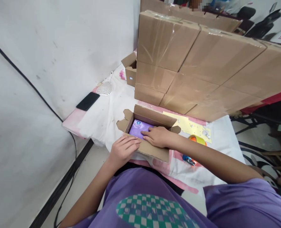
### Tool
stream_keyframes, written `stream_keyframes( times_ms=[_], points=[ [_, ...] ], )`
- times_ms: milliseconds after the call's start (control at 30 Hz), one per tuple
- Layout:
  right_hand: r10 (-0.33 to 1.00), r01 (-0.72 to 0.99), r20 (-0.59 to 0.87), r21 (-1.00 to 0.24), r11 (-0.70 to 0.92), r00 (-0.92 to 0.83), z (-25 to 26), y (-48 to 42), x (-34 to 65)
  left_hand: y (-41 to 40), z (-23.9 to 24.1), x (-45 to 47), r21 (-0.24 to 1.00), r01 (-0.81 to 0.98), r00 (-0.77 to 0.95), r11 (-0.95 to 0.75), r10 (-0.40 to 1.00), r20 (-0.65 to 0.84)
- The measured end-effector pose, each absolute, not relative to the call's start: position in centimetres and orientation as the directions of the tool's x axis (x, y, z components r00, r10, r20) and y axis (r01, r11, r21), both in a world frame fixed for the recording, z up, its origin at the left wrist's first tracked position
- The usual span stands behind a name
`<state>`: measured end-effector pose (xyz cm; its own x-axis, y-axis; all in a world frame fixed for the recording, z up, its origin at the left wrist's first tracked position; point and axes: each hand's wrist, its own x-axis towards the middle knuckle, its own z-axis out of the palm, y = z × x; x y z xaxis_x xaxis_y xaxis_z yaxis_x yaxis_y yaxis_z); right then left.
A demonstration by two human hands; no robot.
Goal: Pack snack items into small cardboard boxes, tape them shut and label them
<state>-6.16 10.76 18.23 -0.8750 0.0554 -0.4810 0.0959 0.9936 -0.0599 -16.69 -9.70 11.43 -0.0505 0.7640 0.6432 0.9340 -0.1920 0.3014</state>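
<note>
A small cardboard box (158,153) stands open in front of me, its flaps folded outward. Inside it lies a purple pack (136,128) with a round blue mark. My left hand (124,148) rests on the near left edge of the box, fingers stretched over the rim. Reaching into the box, my right hand (159,136) lies on the right part of the pack with its fingers apart. It covers some of the pack and the box's right end. Neither hand is closed around anything.
A tall stack of taped cartons (178,66) rises behind the box. Right of it are a yellow sheet (185,122), a yellow tape roll (198,139) and a tape dispenser (189,160). To the left lie a black phone (88,101) and a white perforated scoop (104,89), near the wall.
</note>
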Motion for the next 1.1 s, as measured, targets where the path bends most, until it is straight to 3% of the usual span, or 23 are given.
stream_keyframes(
  times_ms=[67, 167, 267, 400, 533, 700, 800, 867, 967, 1033, 1100],
  points=[
    [0.028, 0.053, -0.453, -0.044, 0.998, -0.891, 18.1, 11.0, -6.1, -9.8, 11.3, -16.6, 0.297, 0.936, -0.050, -0.189, 0.763, 0.644],
    [-0.111, -0.129, -0.295, 0.042, 0.991, -0.949, 17.5, 11.4, -6.8, -9.7, 11.2, -16.4, 0.284, 0.942, -0.053, -0.180, 0.754, 0.655],
    [-0.218, -0.241, -0.363, 0.018, 0.970, -0.906, 16.7, 11.3, -8.6, -9.5, 11.2, -16.3, 0.253, 0.954, -0.052, -0.160, 0.743, 0.668],
    [-0.207, -0.227, -0.519, -0.026, 0.974, -0.829, 16.2, 10.6, -11.0, -9.5, 11.5, -16.2, 0.224, 0.965, -0.049, -0.137, 0.744, 0.667],
    [-0.239, -0.254, -0.515, -0.043, 0.966, -0.823, 16.9, 10.3, -10.7, -9.7, 11.6, -15.8, 0.272, 0.956, -0.092, -0.109, 0.768, 0.633],
    [-0.181, -0.183, -0.567, -0.054, 0.982, -0.803, 17.4, 10.4, -9.8, -9.6, 11.4, -15.1, 0.296, 0.948, -0.099, -0.119, 0.771, 0.629],
    [-0.190, -0.149, -0.539, -0.120, 0.982, -0.820, 17.9, 10.9, -9.3, -9.7, 11.4, -14.9, 0.311, 0.941, -0.095, -0.133, 0.779, 0.620],
    [-0.209, -0.135, -0.406, -0.204, 0.970, -0.890, 18.9, 11.5, -8.0, -9.9, 11.2, -14.9, 0.285, 0.950, -0.084, -0.128, 0.775, 0.627],
    [-0.105, -0.097, -0.006, -0.351, 0.932, -0.994, 20.5, 12.5, -3.7, -10.2, 10.6, -15.6, 0.264, 0.965, -0.196, -0.001, 0.670, 0.716],
    [0.167, 0.005, 0.321, -0.449, 0.894, -0.932, 20.4, 13.0, 0.2, -10.1, 9.9, -16.5, 0.408, 0.911, -0.369, 0.060, 0.560, 0.742],
    [0.494, 0.137, 0.547, -0.565, 0.814, -0.676, 18.8, 13.1, 3.5, -9.8, 9.1, -17.6, 0.608, 0.794, -0.510, -0.002, 0.541, 0.669]
  ],
)
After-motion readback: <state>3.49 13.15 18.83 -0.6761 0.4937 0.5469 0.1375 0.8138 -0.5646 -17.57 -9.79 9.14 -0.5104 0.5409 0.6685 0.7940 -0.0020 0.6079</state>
